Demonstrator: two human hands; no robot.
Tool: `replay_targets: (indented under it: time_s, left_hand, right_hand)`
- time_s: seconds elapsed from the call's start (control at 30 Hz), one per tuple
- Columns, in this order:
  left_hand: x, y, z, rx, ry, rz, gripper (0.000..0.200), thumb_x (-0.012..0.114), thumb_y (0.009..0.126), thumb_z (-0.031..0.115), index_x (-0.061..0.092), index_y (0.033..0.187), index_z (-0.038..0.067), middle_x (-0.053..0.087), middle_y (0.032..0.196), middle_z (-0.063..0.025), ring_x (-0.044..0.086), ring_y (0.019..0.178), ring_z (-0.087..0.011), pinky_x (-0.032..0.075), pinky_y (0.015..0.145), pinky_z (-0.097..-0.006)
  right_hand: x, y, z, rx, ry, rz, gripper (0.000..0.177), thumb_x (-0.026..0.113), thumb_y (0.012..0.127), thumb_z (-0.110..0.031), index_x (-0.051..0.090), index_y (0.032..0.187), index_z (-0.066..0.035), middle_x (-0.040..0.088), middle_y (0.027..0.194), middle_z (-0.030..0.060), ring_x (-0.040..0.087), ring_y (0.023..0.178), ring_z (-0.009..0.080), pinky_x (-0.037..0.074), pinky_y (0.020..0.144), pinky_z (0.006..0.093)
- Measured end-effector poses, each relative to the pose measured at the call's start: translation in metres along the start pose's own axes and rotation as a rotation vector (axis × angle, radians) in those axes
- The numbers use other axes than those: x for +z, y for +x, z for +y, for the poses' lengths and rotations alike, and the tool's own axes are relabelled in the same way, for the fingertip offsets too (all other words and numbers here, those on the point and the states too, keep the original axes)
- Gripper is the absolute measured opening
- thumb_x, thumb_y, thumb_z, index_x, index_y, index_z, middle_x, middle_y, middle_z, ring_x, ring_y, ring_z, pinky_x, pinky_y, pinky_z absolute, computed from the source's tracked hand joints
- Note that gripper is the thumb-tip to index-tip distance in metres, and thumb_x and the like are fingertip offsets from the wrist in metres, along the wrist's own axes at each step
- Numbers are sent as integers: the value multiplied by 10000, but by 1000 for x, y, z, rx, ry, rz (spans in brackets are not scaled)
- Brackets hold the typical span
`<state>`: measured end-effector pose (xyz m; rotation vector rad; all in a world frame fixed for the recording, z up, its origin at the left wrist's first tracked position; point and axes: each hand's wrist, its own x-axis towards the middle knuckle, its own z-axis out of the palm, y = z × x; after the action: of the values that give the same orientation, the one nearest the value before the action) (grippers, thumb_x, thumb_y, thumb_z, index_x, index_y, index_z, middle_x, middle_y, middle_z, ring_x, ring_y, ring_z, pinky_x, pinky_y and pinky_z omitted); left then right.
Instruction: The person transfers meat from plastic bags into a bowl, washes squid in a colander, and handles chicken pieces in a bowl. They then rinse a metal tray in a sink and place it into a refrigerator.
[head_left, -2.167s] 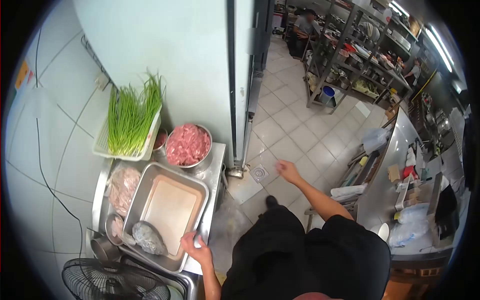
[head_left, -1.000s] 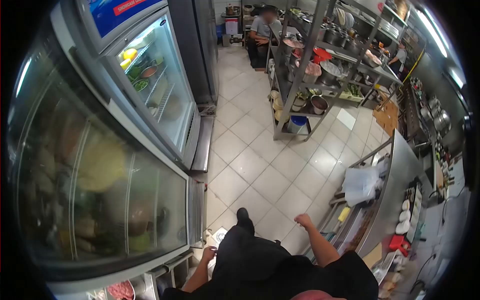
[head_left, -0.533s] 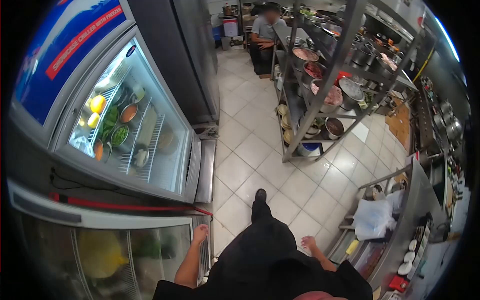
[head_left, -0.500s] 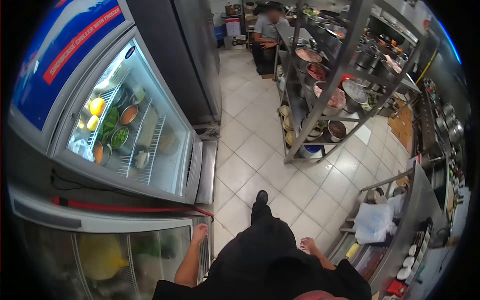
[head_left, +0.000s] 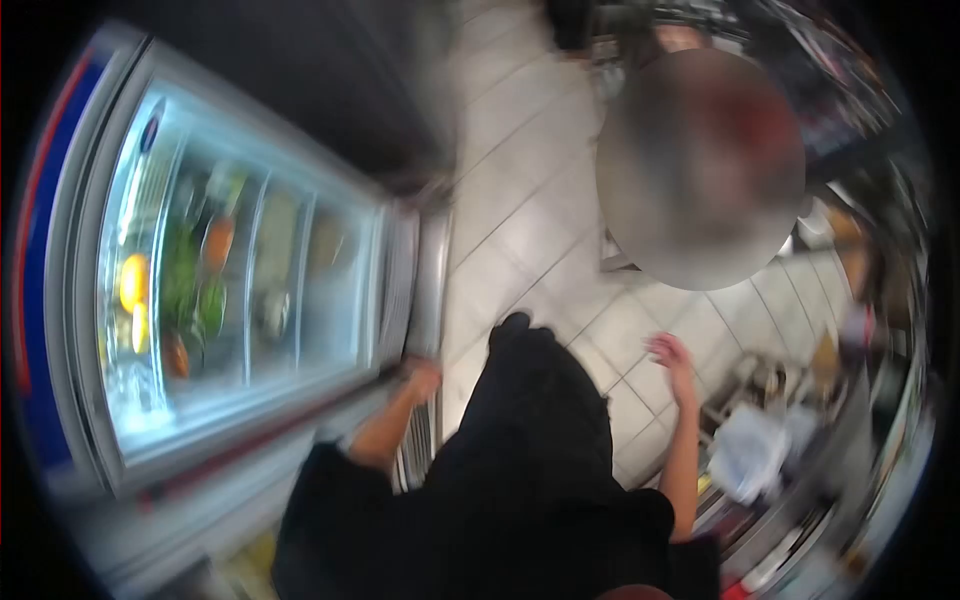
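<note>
My left hand (head_left: 424, 380) hangs low beside the glass-door chiller, and motion blur hides how its fingers are held. My right hand (head_left: 670, 352) is over the tiled floor with its fingers apart and nothing in it. Behind the chiller's glass (head_left: 260, 270), lit from inside, sit blurred orange, yellow and green items on wire shelves. My dark-clothed legs and a black shoe (head_left: 515, 322) show between my hands.
White floor tiles (head_left: 510, 220) run ahead between the chiller and a metal rack, mostly hidden by a round blurred patch. A whitish plastic bag (head_left: 748, 452) lies by the counter at lower right. A dark tall cabinet (head_left: 330, 80) stands beyond the chiller.
The view has moved forward and is smeared by motion. The chiller sits closer, and the rack has shifted up. My right hand has swung forward and its fingers have spread; my left has risen slightly.
</note>
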<state>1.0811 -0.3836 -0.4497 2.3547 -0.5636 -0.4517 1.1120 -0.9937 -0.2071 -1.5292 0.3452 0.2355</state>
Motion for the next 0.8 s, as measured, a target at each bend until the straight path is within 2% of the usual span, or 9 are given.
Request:
replay_targets:
  time_s: [0.17, 0.2, 0.23, 0.5, 0.53, 0.6, 0.63, 0.67, 0.8]
  left_hand:
    - [-68, 211, 81, -449, 178, 60, 257, 574, 746, 182, 633, 962, 56, 642, 920, -159, 607, 783, -288, 473, 657, -423]
    - [-114, 229, 170, -353, -251, 599, 198, 513, 753, 94, 611, 895, -2, 630, 789, -149, 608, 708, -241, 483, 648, -391]
    - [-138, 245, 214, -351, -993, 495, 197, 475, 744, 17, 592, 896, -30, 619, 744, -104, 602, 684, -180, 484, 639, -319]
    - [-10, 216, 294, -284, -835, 326, 234, 502, 726, 3, 606, 935, 11, 606, 733, -76, 590, 672, -163, 479, 609, -293]
    - [20, 191, 290, 78, -162, 363, 242, 514, 729, 79, 611, 943, 20, 617, 757, -120, 603, 687, -229, 485, 632, -361]
    - [97, 120, 280, -495, 188, -170, 325, 526, 734, 260, 635, 900, 3, 633, 938, -182, 615, 853, -314, 480, 708, -433]
    - [153, 68, 231, -766, 67, -461, 313, 539, 769, 241, 630, 940, -4, 634, 929, -175, 622, 782, -310, 498, 649, -417]
    - [203, 20, 194, -1018, 17, -782, 302, 551, 803, 221, 626, 980, -12, 635, 919, -169, 629, 711, -305, 516, 590, -400]
    - [152, 63, 417, -1051, -195, -952, 314, 579, 800, 171, 600, 1098, 75, 598, 1067, -147, 651, 778, -281, 530, 644, -411]
  right_hand:
    - [-89, -119, 106, 263, -5, 528, 347, 491, 893, -235, 491, 1181, -42, 595, 1042, 119, 590, 877, 182, 468, 700, 298]
    - [-107, -146, 138, 404, -42, 505, 349, 480, 898, -244, 487, 1184, -45, 591, 1044, 119, 588, 880, 187, 470, 708, 304]
    - [-122, -170, 168, 520, -62, 450, 351, 469, 902, -253, 483, 1187, -48, 588, 1047, 119, 587, 882, 191, 471, 717, 310]
    - [-217, -233, 256, 693, 46, 292, 379, 383, 939, -322, 452, 1212, -69, 560, 1066, 123, 572, 900, 230, 483, 787, 356]
    - [-253, -233, 278, 623, 99, 279, 383, 372, 943, -331, 449, 1215, -72, 556, 1069, 123, 570, 902, 234, 485, 796, 362]
    - [-336, -224, 335, 151, 867, -196, 392, 351, 952, -348, 441, 1222, -77, 550, 1073, 124, 567, 907, 244, 487, 813, 373]
    - [-355, -218, 303, 303, 136, 240, 439, 381, 950, -312, 343, 1308, -60, 515, 1153, 120, 545, 977, 255, 465, 859, 405]
    - [-360, -205, 226, 258, 505, 206, 297, 516, 881, -213, 513, 1145, -77, 595, 946, 35, 575, 862, 152, 458, 726, 275]
    - [-382, -177, 71, 6, 79, 429, 361, 545, 874, -215, 493, 1194, -56, 597, 1010, 62, 581, 933, 174, 452, 803, 281]
